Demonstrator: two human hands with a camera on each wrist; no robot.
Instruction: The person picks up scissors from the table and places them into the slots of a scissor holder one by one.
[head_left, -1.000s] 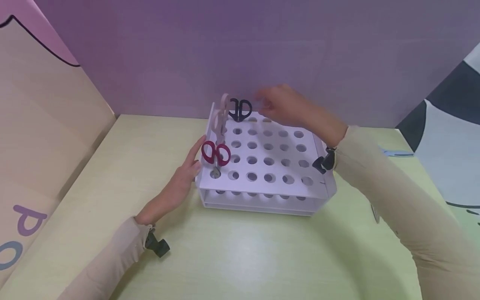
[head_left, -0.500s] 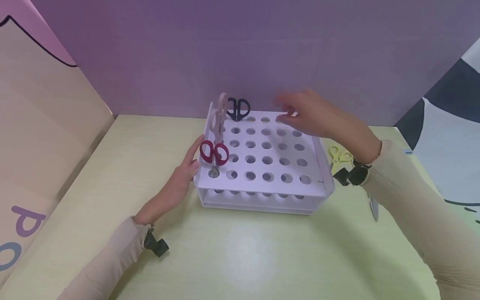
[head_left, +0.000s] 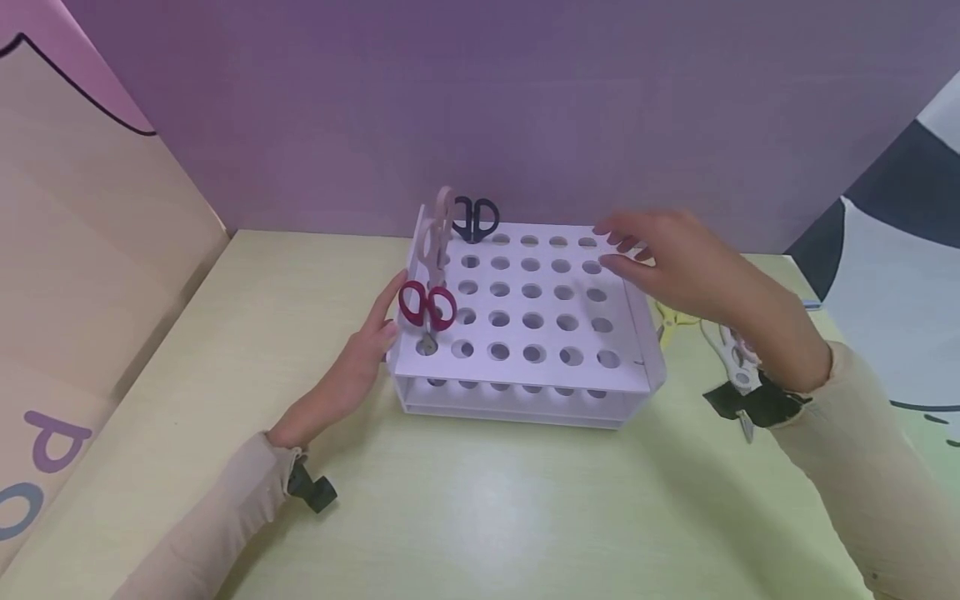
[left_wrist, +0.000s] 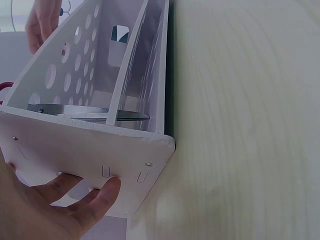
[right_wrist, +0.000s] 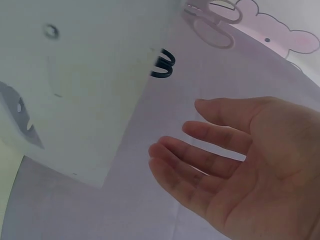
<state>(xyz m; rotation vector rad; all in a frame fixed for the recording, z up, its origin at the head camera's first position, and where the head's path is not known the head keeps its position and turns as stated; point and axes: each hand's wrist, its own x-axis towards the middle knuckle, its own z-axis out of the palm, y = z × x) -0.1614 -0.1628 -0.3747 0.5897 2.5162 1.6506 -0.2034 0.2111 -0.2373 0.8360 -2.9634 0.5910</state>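
Observation:
My left hand (head_left: 365,350) rests against the left side panel of a white rack with rows of round holes (head_left: 517,371), fingertips on the panel around its cut-out slot in the left wrist view. Red-handled scissors (head_left: 441,307) stand in the front-left hole, pale pink scissors (head_left: 444,212) behind them, and black-handled scissors (head_left: 486,217) in the back row. A scissor blade (left_wrist: 90,111) shows inside the rack. Over the rack's back-right corner hovers my right hand (head_left: 667,258), holding nothing, its fingers spread and slightly bent in the right wrist view (right_wrist: 200,155).
Yellow scissors (head_left: 670,321) and white-handled scissors (head_left: 727,354) lie on the table right of the rack, partly behind my right wrist. A light blue piece (head_left: 812,305) shows at the right edge. A purple wall (head_left: 525,108) rises close behind the rack.
My right hand has moved right, from beside the black scissors to the rack's back-right corner, uncovering the yellow and white scissors. The left hand and rack stay put.

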